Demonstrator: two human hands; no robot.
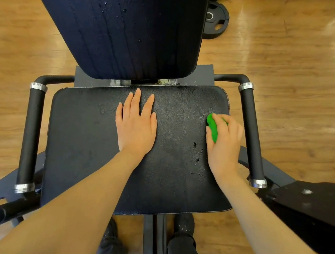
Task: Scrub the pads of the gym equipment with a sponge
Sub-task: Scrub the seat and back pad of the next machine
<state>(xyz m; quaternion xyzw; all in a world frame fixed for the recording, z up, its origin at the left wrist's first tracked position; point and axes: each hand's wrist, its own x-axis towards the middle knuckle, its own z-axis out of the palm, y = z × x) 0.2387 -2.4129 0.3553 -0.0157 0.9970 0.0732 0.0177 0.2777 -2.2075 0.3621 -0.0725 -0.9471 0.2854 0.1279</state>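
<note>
Two hands (136, 123), one sponge (213, 128)

Gym: padded machine seat (89, 149), weight plate (216, 20)

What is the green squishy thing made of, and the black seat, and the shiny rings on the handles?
Green sponge: looks like soft foam, since it bulges in the right hand. Seat pad: probably vinyl or leather-like cover, pebbled and wet-shiny. Rings: bright silver metal, likely polished steel or aluminium.
</note>
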